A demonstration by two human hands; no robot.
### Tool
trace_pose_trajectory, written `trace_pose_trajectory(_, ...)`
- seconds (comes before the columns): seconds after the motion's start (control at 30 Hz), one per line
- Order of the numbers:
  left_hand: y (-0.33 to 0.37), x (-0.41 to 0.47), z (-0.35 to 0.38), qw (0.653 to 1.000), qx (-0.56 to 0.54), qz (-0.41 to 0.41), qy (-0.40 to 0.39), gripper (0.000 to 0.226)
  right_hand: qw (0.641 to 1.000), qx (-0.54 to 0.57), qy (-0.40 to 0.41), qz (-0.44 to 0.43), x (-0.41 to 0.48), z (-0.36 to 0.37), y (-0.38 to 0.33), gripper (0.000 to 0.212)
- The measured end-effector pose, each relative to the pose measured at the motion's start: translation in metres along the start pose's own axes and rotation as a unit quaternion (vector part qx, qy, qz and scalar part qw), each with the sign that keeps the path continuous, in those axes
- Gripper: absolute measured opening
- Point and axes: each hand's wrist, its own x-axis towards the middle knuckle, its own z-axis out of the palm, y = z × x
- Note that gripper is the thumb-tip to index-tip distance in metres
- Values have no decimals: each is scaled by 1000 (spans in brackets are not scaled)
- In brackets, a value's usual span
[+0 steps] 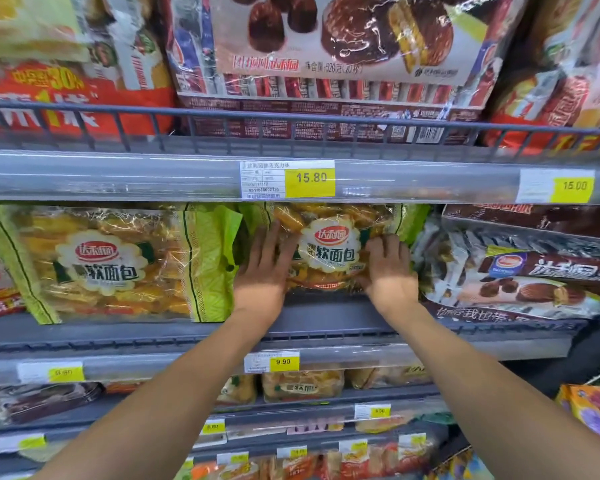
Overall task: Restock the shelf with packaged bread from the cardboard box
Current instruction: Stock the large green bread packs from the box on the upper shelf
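A green-edged bag of soft bread (329,249) stands upright in the middle shelf (326,323), set back from the front edge. My left hand (265,271) lies flat against the bag's left face with straight fingers. My right hand (388,268) presses the bag's right side, its fingers slightly bent over the edge. A second, identical bread bag (108,261) stands to the left, closer to the shelf front. The cardboard box is out of view.
Dark chocolate-cake bags (520,271) fill the shelf's right part. The upper shelf holds a large chocolate-pie pack (329,57) behind a wire rail (291,119). Price tags (288,180) sit on the shelf fronts. Lower shelves (302,386) carry smaller bread packs.
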Motion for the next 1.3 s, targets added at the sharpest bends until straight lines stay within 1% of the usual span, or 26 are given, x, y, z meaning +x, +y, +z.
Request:
trace_pose_trajectory(0.2,-1,-2,-4,1000,-5,12,-15,103,1000,17,18,-10,-6,1,4,68)
trace_pose_trajectory(0.37,0,-9,-15,999,-26,15,-30,105,999,41,-11,-25,-18,-5,9,61)
trace_pose_trajectory(0.47,5,-16,-30,998,-32,14,-54,98,998,38,-43,-29,-27,-18,10,63)
trace_pose_trajectory(0.53,11,-23,-40,998,-31,11,-58,88,998,47,-45,-22,-36,-28,11,61)
trace_pose_trajectory(0.63,24,-39,-50,998,-25,29,-49,73,998,50,-43,-14,-55,-42,16,49)
trace_pose_trajectory(0.7,33,-54,-54,998,-19,36,-48,66,997,51,-42,-25,-72,-49,24,49)
trace_pose_trajectory(0.8,54,-80,-60,997,-33,41,-49,66,995,83,-41,-40,-103,-58,39,55)
trace_pose_trajectory(1.03,106,-160,-57,993,-50,78,-77,66,993,101,-51,-38,-195,-55,83,48)
trace_pose_trajectory(1.1,119,-183,-50,990,-51,85,-98,67,993,88,-71,-32,-224,-46,97,48)
trace_pose_trajectory(1.2,132,-214,-31,983,-54,93,-149,71,992,78,-100,-15,-266,-25,119,50)
trace_pose_trajectory(1.3,139,-246,-2,973,-56,107,-199,74,986,72,-146,24,-309,3,138,51)
